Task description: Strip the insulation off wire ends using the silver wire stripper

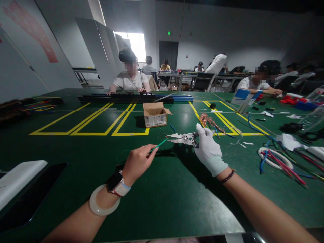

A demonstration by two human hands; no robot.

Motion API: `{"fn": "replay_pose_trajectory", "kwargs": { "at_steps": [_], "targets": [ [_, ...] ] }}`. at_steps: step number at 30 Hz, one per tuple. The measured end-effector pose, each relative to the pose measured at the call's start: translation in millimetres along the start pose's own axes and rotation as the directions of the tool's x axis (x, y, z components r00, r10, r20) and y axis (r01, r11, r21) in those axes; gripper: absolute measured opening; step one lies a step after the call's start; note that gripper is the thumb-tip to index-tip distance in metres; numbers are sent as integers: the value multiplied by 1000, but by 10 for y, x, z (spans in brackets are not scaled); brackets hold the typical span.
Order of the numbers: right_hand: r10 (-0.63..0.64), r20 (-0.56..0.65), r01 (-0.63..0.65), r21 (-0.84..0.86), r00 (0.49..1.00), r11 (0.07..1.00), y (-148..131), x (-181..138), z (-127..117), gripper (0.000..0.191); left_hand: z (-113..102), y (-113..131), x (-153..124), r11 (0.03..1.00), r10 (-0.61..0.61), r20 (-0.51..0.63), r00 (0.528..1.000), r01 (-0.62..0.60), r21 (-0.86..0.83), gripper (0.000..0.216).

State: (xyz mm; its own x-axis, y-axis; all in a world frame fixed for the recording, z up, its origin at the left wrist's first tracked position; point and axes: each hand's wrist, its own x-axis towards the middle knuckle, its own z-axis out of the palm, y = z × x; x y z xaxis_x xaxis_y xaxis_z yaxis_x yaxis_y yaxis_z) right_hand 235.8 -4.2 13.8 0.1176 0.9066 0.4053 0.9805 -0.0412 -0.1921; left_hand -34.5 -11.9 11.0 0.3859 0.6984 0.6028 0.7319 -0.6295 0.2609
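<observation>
Between the fingers of my bare left hand (139, 161) is a thin green wire (160, 144), its far end pointing up and right. My right hand (208, 148), in a white glove, is closed around the handles of a wire stripper (184, 138). The tool's jaws point left, and their tip meets the end of the green wire; whether they grip it is too small to tell. A short blue wire piece (172, 128) lies just beyond the tool, with small scraps near it. Beyond the jaws stands an open cardboard box (155, 115).
Copper strands (206, 119) and coiled red, white and blue cables (277, 160) lie to the right. A dark tablet-like panel (48, 192) is at the near left. A long black rail (126, 98) lies at the back, before a seated person (130, 79). Another person (255, 84) sits at right.
</observation>
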Motion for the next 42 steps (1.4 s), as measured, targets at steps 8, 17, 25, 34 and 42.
{"fn": "replay_pose_trajectory", "kwargs": {
  "at_steps": [8, 17, 25, 34, 42],
  "targets": [
    [21, -15, -21, -6, 1000, 1000, -9, 3, -5, 77, -6, 24, 5, 999, -31, 34, 999, 30, 16, 19],
    [21, 68, -16, -73, 997, 997, -44, -4, 24, 78, 29, 25, -14, 999, -26, 70, 997, 27, -17, 16],
    [-23, 97, 45, -230, 995, 972, -104, -23, -72, 47, 35, 54, 12, 991, -113, 184, 976, 124, -51, 14],
    [-182, 212, 167, 87, 960, 982, -50, -22, -129, 19, -31, 86, 75, 945, -129, 203, 971, 182, -272, 27],
    [-274, 528, -16, 479, 804, 878, -122, -28, -276, 43, -82, 55, 110, 875, -85, 61, 995, 103, -473, 24]
  ]
}}
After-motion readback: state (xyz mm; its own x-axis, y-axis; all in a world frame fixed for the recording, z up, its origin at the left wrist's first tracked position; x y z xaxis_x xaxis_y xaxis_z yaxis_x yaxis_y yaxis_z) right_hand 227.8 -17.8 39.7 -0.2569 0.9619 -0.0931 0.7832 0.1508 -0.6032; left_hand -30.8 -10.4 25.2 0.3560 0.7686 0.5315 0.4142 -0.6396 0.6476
